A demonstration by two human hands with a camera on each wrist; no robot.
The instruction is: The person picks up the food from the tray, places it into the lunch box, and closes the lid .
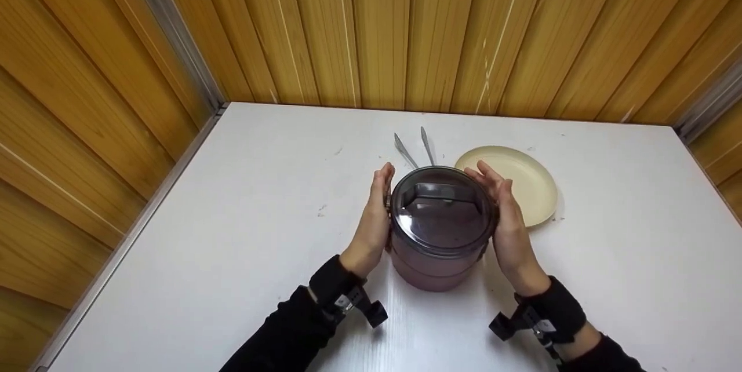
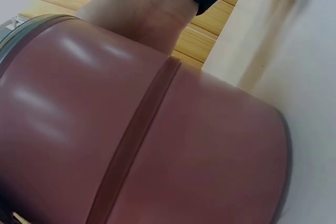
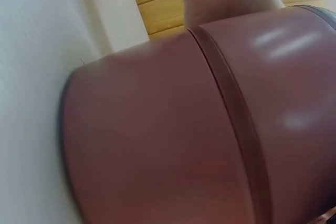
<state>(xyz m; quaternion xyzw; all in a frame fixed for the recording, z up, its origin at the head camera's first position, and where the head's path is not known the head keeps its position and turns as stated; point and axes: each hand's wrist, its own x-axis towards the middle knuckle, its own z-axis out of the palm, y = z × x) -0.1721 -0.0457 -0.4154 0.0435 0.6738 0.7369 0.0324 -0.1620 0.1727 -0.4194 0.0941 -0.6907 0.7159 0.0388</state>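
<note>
A mauve-pink cylindrical lunch pot (image 1: 436,270) with a dark glossy lid (image 1: 440,221) and a folded handle stands between my hands on the white table. My left hand (image 1: 371,224) lies along its left side, fingers pointing away from me and nearly straight. On the other side my right hand (image 1: 510,233) presses against the pot, its thumb raised and fingers extended toward the far side. Both wrist views are filled by the pot's pink wall (image 2: 215,145) and its darker band (image 3: 233,98). Contact areas at the side clasps are partly hidden.
Behind the pot to the right lies a cream oval plate (image 1: 539,186), partly covered by the right hand. Two metal utensils (image 1: 406,150) stick out beyond the pot, their near ends hidden. Wood-patterned panels (image 1: 379,30) rise behind the table and at its left.
</note>
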